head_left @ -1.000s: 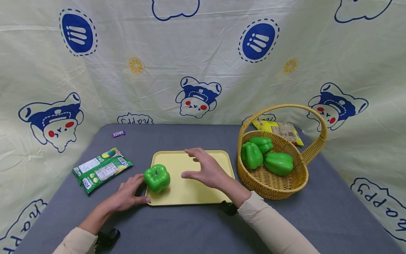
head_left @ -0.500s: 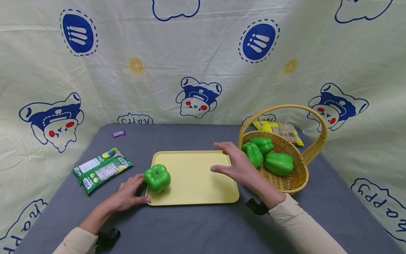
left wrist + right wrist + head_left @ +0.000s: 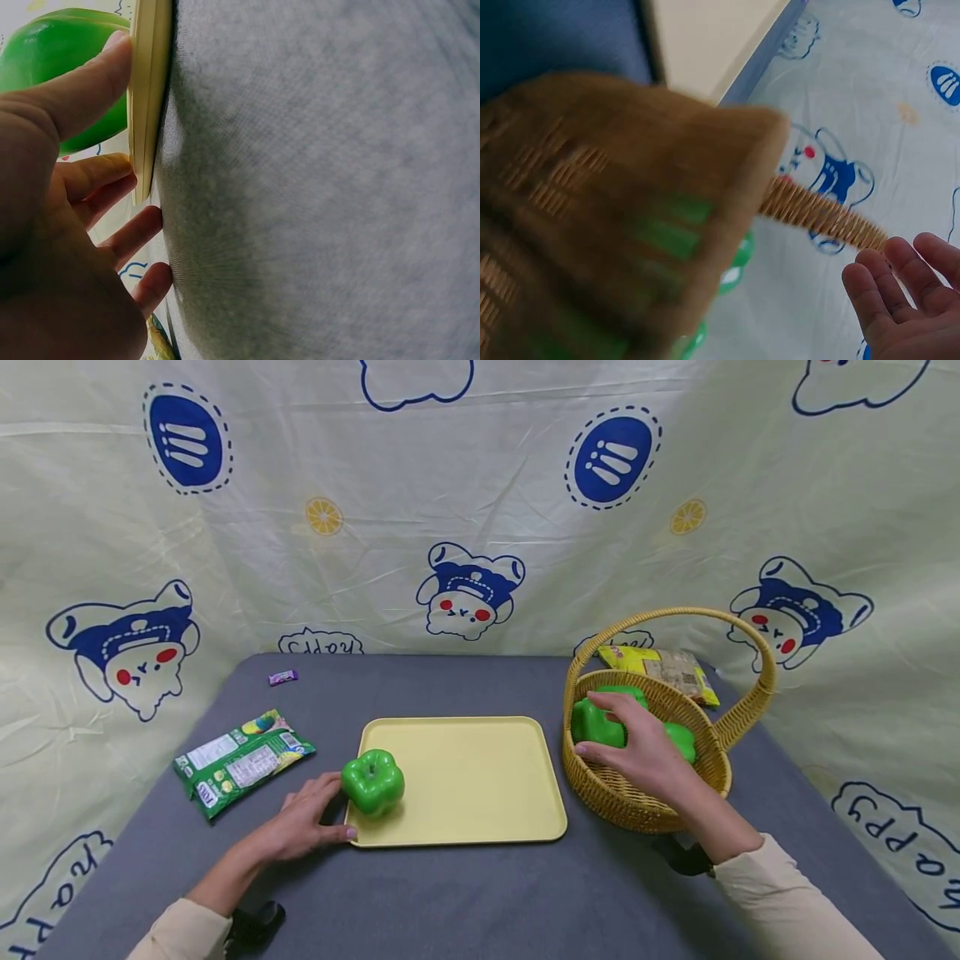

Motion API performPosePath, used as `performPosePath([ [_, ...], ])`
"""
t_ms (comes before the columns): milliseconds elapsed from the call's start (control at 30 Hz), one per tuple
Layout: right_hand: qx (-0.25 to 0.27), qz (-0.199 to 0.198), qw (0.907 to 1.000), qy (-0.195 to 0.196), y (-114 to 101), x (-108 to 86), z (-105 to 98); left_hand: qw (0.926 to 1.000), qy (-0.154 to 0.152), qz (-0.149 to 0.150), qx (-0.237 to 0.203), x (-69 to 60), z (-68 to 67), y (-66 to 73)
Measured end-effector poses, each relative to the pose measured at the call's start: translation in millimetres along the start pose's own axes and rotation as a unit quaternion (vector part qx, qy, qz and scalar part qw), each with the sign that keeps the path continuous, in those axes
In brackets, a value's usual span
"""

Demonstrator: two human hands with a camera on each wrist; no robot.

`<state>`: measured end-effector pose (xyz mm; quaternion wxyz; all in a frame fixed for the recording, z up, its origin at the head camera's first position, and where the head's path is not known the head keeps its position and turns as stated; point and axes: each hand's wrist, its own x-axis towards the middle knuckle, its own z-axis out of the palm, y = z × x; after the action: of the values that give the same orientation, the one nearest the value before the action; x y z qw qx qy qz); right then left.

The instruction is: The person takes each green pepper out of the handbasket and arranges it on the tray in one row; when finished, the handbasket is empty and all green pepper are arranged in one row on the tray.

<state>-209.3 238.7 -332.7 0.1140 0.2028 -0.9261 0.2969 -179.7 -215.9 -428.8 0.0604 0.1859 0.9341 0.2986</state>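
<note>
My left hand (image 3: 302, 818) rests at the left edge of a pale yellow tray (image 3: 480, 777). In the left wrist view its thumb and index fingertips touch the tray's rim (image 3: 148, 97), while other fingertips meet the cloth. A green bell pepper (image 3: 372, 782) sits upright on the tray's left side, beside that hand. Over a wicker basket (image 3: 600, 793) hovers my right hand (image 3: 643, 750), thumb and fingers spread with nothing held. Below it, partly covered, are green peppers (image 3: 595, 723) in the basket. The right wrist view shows the basket's wall (image 3: 592, 150), blurred.
A green snack bag (image 3: 243, 762) lies left of the tray, with a small purple wrapped candy (image 3: 282, 677) farther back. Behind the basket is a yellow packet (image 3: 671, 670). The basket's tall handle (image 3: 686, 610) arches over it. A printed curtain (image 3: 480, 468) hangs behind the table.
My right hand has moved right, from above the tray to over the basket, its fingers still spread. The left hand, tray and pepper stay put.
</note>
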Motion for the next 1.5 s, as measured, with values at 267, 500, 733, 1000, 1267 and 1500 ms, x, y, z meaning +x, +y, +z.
performPosePath([
  [267,-0.045,0.033,0.9983,0.018,24.3,-7.6,-17.1,1.0000,0.004,0.004,0.000,0.8,0.3,1.2],
  [500,-0.065,0.064,0.9956,0.016,47.3,-13.6,-28.7,1.0000,0.006,0.003,0.001,1.4,0.8,1.2],
  [733,-0.066,0.091,0.9936,0.010,66.7,-18.4,-33.1,1.0000,0.005,0.001,0.003,1.4,1.3,0.2],
  [1000,-0.081,0.123,0.9890,-0.016,81.3,-18.5,-37.6,0.9999,-0.004,-0.010,-0.001,1.6,0.8,0.7],
  [1267,-0.094,0.145,0.9840,-0.044,95.6,-14.8,-38.3,0.9998,-0.012,-0.015,-0.006,1.5,0.8,0.2],
  [1500,-0.105,0.149,0.9814,-0.059,105.3,-13.0,-37.4,0.9999,-0.008,-0.010,-0.007,1.4,0.1,0.1],
])
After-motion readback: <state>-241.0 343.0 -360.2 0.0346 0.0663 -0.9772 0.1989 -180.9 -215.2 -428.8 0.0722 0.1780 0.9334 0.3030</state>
